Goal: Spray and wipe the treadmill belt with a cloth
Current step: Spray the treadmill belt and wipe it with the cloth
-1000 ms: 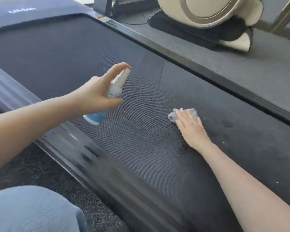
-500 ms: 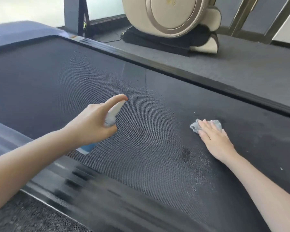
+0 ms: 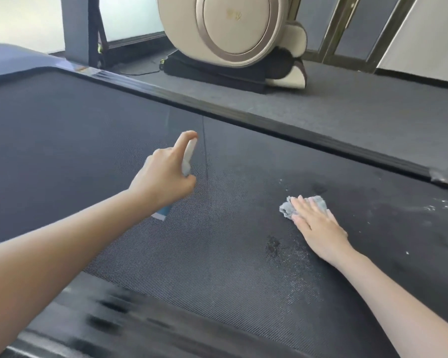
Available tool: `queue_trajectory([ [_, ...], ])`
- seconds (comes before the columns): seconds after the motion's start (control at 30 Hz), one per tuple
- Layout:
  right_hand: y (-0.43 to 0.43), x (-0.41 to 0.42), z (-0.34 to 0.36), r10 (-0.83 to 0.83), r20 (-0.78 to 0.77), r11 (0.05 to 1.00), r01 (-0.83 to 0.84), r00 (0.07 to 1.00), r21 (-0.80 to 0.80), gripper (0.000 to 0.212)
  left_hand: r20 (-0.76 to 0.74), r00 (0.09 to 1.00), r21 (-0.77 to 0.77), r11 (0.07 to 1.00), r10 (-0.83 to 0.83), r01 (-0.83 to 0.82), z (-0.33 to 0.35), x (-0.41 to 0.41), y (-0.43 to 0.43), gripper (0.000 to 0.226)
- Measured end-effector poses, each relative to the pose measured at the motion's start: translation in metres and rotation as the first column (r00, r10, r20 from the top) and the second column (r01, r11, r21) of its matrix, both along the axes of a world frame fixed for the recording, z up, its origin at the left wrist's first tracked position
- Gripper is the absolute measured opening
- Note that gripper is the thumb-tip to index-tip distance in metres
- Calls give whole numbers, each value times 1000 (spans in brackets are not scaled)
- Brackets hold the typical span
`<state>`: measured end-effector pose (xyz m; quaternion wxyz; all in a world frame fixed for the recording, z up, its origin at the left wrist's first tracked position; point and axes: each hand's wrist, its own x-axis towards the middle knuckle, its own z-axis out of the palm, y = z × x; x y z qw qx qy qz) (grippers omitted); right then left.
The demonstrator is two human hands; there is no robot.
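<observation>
My left hand [image 3: 163, 174] is wrapped around a small spray bottle [image 3: 188, 157], fingers and thumb curled about its body, my index finger stretched up over the white nozzle at the top. The bottle's blue base [image 3: 162, 212] pokes out below my palm. I hold it above the treadmill belt [image 3: 75, 151], tilted, nozzle pointing away from me across the belt.

My right hand [image 3: 317, 227] lies flat, fingers straight and close together, pressing a crumpled grey-blue cloth [image 3: 286, 208] onto the belt. The cloth sits under my fingertips, bunched edges showing past them on the far and left sides.

Dark wet patches and fine droplets [image 3: 273, 246] mark the belt just beside my right wrist. The black side rail [image 3: 269, 126] runs along the far edge, with a beige massage chair [image 3: 233, 29] on the carpet beyond.
</observation>
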<state>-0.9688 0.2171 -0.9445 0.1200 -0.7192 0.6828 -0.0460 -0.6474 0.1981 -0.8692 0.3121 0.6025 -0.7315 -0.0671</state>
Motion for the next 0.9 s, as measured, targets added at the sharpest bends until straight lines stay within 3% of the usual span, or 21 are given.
queue_trajectory([
  [0.23,0,-1,-1,17,-30,999,-18,999,-37,48,-35,996,-98,991,84,-87,-6,-26,-39,59],
  [0.37,-1,-2,-3,24,-23,999,-25,999,-43,49,-71,991,-33,993,110,-112,-7,-36,-65,61],
  [0.57,-3,-5,-8,32,-7,996,-33,999,-83,49,-95,995,20,1000,13,-11,3,-66,-113,64],
  [0.73,-8,-9,-16,25,-47,993,-31,999,-116,74,-70,995,41,997,66,-63,-3,-92,-146,60],
  [0.9,-7,-7,-16,30,-32,993,-33,999,-117,74,-61,989,5,991,132,-132,-7,-101,-159,58],
])
